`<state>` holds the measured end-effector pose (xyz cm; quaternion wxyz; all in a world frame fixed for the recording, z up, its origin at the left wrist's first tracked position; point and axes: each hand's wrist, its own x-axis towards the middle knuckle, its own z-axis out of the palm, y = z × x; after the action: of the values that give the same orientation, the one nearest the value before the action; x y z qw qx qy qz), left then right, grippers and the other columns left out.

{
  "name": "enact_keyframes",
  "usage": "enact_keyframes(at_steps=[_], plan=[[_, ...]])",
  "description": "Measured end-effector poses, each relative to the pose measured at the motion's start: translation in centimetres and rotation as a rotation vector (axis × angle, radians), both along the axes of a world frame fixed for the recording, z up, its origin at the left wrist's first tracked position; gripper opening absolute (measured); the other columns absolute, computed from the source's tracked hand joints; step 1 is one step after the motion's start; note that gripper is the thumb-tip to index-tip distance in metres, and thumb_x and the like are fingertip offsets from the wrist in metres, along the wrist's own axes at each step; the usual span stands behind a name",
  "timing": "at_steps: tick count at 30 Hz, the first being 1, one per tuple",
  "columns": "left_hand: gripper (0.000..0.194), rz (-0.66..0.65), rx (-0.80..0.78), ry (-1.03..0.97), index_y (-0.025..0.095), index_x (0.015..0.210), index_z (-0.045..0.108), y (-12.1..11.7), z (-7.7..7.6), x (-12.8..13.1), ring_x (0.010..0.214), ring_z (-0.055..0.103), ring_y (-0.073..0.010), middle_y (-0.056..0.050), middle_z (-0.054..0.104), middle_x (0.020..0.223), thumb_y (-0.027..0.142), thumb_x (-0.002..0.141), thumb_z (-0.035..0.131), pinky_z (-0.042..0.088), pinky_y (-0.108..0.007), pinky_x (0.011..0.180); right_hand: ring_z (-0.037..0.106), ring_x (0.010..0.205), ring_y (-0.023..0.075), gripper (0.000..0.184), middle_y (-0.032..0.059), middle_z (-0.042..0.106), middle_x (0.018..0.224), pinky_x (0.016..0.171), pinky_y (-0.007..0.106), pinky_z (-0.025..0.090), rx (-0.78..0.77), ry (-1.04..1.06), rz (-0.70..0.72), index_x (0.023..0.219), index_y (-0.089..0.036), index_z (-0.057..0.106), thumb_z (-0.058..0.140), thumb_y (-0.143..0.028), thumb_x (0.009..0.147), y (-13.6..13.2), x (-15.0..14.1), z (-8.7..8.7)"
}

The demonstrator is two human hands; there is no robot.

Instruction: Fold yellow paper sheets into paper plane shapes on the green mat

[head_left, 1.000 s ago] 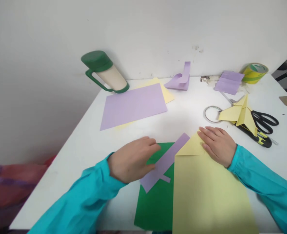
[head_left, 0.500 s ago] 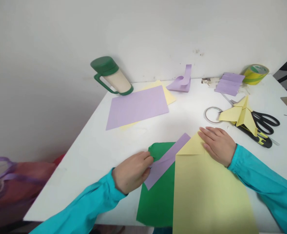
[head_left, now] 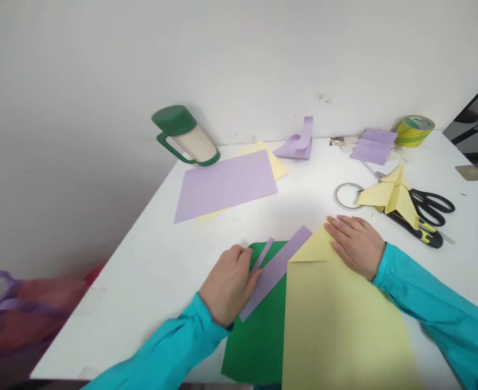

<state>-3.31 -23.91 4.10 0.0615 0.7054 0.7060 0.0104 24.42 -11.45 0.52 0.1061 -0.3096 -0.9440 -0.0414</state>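
Note:
My left hand [head_left: 228, 281] is closed on a narrow purple paper strip [head_left: 266, 250], whose free end sticks up past my fingers. Under it, a wider purple paper strip [head_left: 277, 271] slants across a green sheet [head_left: 259, 344]. Fingers stretched out, my right hand [head_left: 356, 244] lies flat at the top of a large yellow sheet [head_left: 340, 325]. That sheet overlaps the green one, and its upper left corner is folded down into a triangle. My right palm hides part of its top.
A purple sheet [head_left: 226, 184] over yellow paper lies near a green-lidded flask [head_left: 196, 142]. Curled purple paper [head_left: 298, 146], folded purple paper [head_left: 373, 146] and a tape roll [head_left: 414, 131] stand along the wall. A yellow paper plane [head_left: 391, 192] rests over scissors [head_left: 431, 206] and a cutter [head_left: 419, 233].
My left hand went down onto the narrow purple strip, closed on it, and turned it from pointing right to pointing up. My right hand stays on the yellow sheet. The view shifts slightly.

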Motion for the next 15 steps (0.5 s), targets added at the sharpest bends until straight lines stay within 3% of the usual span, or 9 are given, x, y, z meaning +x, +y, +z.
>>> enact_keyframes(at_steps=[3,7,15], plan=[[0.018,0.063,-0.103,-0.017,0.014,0.082,0.058,0.2,0.1,-0.3,0.08,0.06,-0.0263,-0.012,0.059,0.084,0.024,0.086,0.043,0.051,-0.039,0.073,0.045,0.123,0.0273,0.043,0.0076,0.051,0.139,0.096,0.043,0.035,-0.007,0.0,0.004,0.133,-0.014,0.051,0.035,-0.032,0.096,0.0,0.0,-0.1],[0.014,0.101,-0.146,-0.216,0.018,0.073,0.051,0.6,-0.3,-0.2,0.075,0.058,-0.023,-0.008,0.058,0.079,0.019,0.081,0.04,0.047,-0.036,0.067,0.045,0.123,0.0277,0.044,0.0068,0.051,0.139,0.097,0.044,0.035,-0.006,0.004,0.0,0.133,-0.014,0.051,0.033,-0.032,0.097,0.0,0.0,-0.2],[0.016,0.066,-0.174,-0.541,0.02,0.074,0.056,3.6,0.8,1.3,0.06,0.053,-0.0149,0.001,0.06,0.067,0.031,0.08,0.046,0.043,-0.026,0.054,0.045,0.123,0.0281,0.044,0.0067,0.05,0.139,0.097,0.044,0.035,-0.009,-0.002,-0.004,0.133,-0.014,0.051,0.032,-0.031,0.097,0.0,0.0,-0.1]])
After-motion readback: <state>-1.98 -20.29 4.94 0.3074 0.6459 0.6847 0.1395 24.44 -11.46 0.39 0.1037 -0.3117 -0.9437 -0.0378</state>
